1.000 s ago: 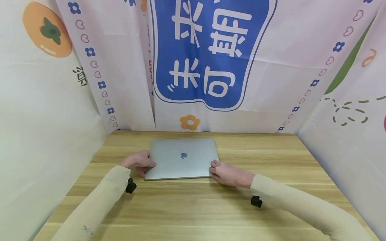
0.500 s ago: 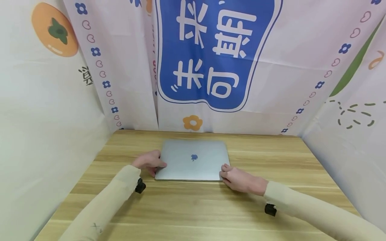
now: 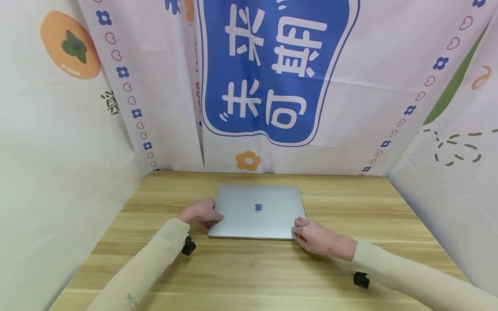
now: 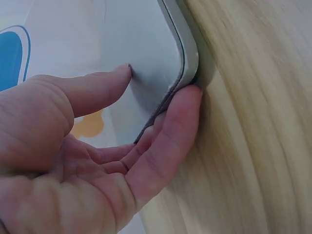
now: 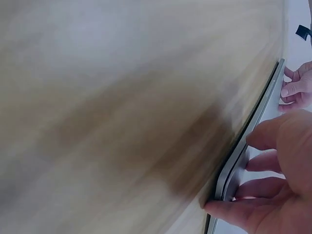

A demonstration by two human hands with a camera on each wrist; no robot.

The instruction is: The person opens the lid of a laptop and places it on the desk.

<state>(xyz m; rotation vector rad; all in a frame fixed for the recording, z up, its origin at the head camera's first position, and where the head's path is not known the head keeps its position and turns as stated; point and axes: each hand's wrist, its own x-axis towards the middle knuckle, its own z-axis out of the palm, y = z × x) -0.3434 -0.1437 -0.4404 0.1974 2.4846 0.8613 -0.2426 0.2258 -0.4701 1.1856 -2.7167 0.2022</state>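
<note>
A closed silver laptop (image 3: 253, 221) with a dark apple logo lies flat on the wooden table, its lid facing up. My left hand (image 3: 199, 214) grips its left edge by the near corner. In the left wrist view the thumb touches the lid while the curled fingers meet the side edge. At the near right corner, my right hand (image 3: 320, 236) holds the laptop. The right wrist view shows several fingers (image 5: 234, 209) bent around the corner and thumb on the near edge. How far fingertips reach beneath the laptop is hidden.
The wood-grained table (image 3: 249, 276) extends around the laptop. Behind it hangs a printed white cloth (image 3: 342, 129) with a blue panel, and more cloth (image 3: 70, 164) walls both sides. A small black device (image 3: 188, 246) sits at each wrist.
Both hands and the laptop have shifted to the right along the table. The grip of each hand looks the same, and the camera view has moved slightly.
</note>
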